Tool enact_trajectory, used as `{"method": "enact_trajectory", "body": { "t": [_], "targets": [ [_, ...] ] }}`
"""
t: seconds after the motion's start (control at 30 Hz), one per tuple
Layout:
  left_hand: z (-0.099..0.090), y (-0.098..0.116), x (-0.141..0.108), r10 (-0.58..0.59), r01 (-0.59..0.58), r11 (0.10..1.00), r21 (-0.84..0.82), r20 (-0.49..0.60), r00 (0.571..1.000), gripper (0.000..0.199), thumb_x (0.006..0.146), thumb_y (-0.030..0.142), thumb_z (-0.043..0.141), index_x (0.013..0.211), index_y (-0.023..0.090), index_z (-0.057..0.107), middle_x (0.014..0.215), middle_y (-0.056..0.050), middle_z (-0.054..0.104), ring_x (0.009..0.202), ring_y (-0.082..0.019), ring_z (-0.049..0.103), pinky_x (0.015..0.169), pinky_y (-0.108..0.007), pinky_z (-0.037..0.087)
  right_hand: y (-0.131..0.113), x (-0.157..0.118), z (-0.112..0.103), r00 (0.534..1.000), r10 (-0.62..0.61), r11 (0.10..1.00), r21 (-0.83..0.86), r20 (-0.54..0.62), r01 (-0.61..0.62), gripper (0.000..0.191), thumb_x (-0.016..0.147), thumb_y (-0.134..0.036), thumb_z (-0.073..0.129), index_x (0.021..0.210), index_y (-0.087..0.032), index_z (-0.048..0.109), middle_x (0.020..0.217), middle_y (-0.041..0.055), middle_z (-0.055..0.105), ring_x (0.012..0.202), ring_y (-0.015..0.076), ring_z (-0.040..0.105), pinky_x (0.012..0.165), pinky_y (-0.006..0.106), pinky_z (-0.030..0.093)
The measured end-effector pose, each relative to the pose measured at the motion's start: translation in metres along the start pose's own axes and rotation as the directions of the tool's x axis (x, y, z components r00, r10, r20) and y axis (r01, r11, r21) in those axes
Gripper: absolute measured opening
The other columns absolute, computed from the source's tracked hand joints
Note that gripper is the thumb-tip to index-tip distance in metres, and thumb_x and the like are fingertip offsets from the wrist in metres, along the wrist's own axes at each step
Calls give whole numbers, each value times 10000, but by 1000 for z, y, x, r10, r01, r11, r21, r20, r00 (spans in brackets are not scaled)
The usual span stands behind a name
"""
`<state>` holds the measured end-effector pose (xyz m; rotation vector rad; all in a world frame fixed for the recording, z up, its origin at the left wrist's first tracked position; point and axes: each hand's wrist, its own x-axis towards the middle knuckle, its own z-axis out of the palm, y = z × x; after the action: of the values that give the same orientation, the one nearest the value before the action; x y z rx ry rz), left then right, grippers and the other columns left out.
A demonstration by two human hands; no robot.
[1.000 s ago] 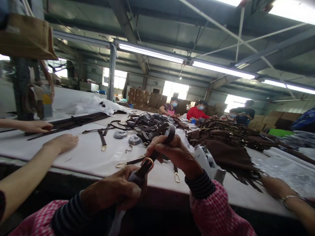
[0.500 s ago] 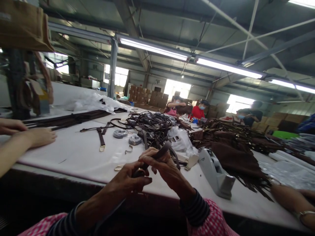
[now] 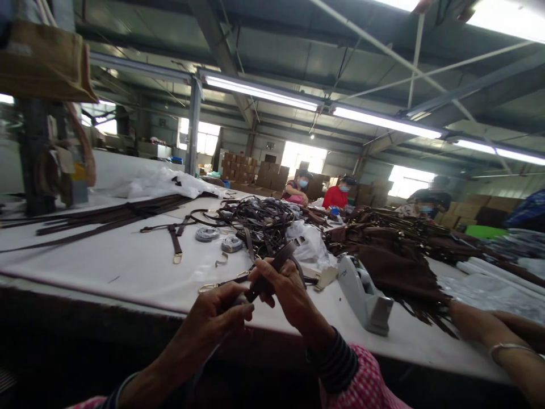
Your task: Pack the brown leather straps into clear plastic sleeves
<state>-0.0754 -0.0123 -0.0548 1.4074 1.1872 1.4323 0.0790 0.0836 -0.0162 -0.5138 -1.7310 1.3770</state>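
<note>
A long factory hall holds a white-topped worktable [image 3: 106,267] running across the frame, with stacked cardboard cartons [image 3: 270,176] in the far distance and a tan jute bag [image 3: 42,65] hanging at the upper left. Long brown straps [image 3: 93,218] now lie at the table's left end, where a co-worker's hands rested in the earlier frame. Right of center, fringed brown leather pieces [image 3: 395,267] lie in a pile. A tangled heap of thin straps [image 3: 255,218] sits mid-table beside a white plastic bag [image 3: 309,244], whose contents are hidden. A gray tape dispenser [image 3: 361,295] stands nearer, its small lettering unreadable. At the bottom center, above the table's near edge, the person's left hand [image 3: 213,318] and right hand [image 3: 289,301] are close together, both clamped on a dark brown leather strap [image 3: 272,281]. A brass snap hook [image 3: 208,288] lies just beyond the left hand.
</note>
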Motion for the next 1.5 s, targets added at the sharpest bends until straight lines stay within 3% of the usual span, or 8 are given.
{"method": "enact_trajectory", "body": {
  "t": [0.3, 0.47, 0.67, 0.8, 1.03, 1.27, 1.37, 1.5],
  "targets": [
    [-5, 1, -2, -210, 206, 956, -211, 1, 978, 449, 812, 573, 801, 795, 129, 738, 565, 18, 568, 457, -75, 408, 443, -193, 279, 3, -2, 12, 988, -83, 995, -43, 127, 89, 440, 974, -520, 638, 799, -142, 781, 746, 22, 649, 477, 56, 441, 429, 210, 304],
    [-6, 7, -1, -203, 184, 934, -305, -30, 979, 359, 770, 460, 873, 943, 154, 801, 787, -43, 726, 604, -109, 548, 541, -200, 400, 11, 1, 22, 975, -87, 995, 64, 205, 76, 412, 965, -538, 656, 862, -166, 798, 913, 35, 623, 570, 80, 531, 490, 231, 374],
    [-17, 11, -4, -216, 228, 925, -304, 73, 974, 490, 847, 525, 811, 1209, 199, 756, 934, -72, 766, 801, -194, 679, 703, -265, 516, 16, 7, 7, 995, -48, 994, 98, 93, 39, 489, 979, -613, 603, 951, -166, 801, 796, 43, 625, 644, 128, 521, 554, 245, 407],
    [-16, 4, -2, -290, 303, 902, -306, 90, 953, 413, 765, 501, 883, 930, 141, 764, 688, -23, 695, 556, -126, 579, 540, -220, 433, 12, 6, 3, 995, -16, 997, 75, 100, 8, 513, 967, -637, 606, 1020, -171, 813, 859, 60, 656, 687, 136, 542, 574, 242, 420],
    [-10, -2, -4, -201, 205, 960, -191, 39, 979, 405, 780, 513, 856, 740, 134, 719, 672, -50, 708, 586, -133, 571, 575, -234, 431, 4, 11, -1, 999, 46, 950, 308, 19, -50, 512, 918, -648, 667, 1089, -185, 805, 1002, 106, 744, 748, 143, 610, 574, 224, 407],
    [0, -19, -5, -191, 192, 981, -16, 18, 981, 506, 732, 549, 861, 1091, 207, 764, 1088, -94, 759, 782, -219, 665, 619, -259, 474, 2, 12, -2, 993, 113, 909, 407, -28, -92, 562, 819, -692, 745, 975, -156, 806, 816, 75, 730, 632, 115, 577, 510, 211, 340],
    [7, -21, -6, -235, 246, 968, -42, 183, 955, 445, 792, 541, 825, 999, 148, 790, 850, -69, 746, 700, -187, 616, 610, -252, 440, 2, 11, 1, 995, 97, 921, 383, -35, -76, 576, 838, -705, 715, 989, -158, 811, 825, 79, 742, 639, 116, 586, 517, 214, 349],
    [15, -15, -5, -240, 265, 959, -103, 209, 948, 410, 793, 521, 838, 865, 119, 796, 704, -35, 683, 642, -146, 545, 602, -243, 405, 0, 11, 0, 995, 68, 929, 368, -69, -38, 579, 849, -711, 696, 984, -161, 815, 819, 74, 738, 635, 111, 586, 521, 210, 358]
  ]
}}
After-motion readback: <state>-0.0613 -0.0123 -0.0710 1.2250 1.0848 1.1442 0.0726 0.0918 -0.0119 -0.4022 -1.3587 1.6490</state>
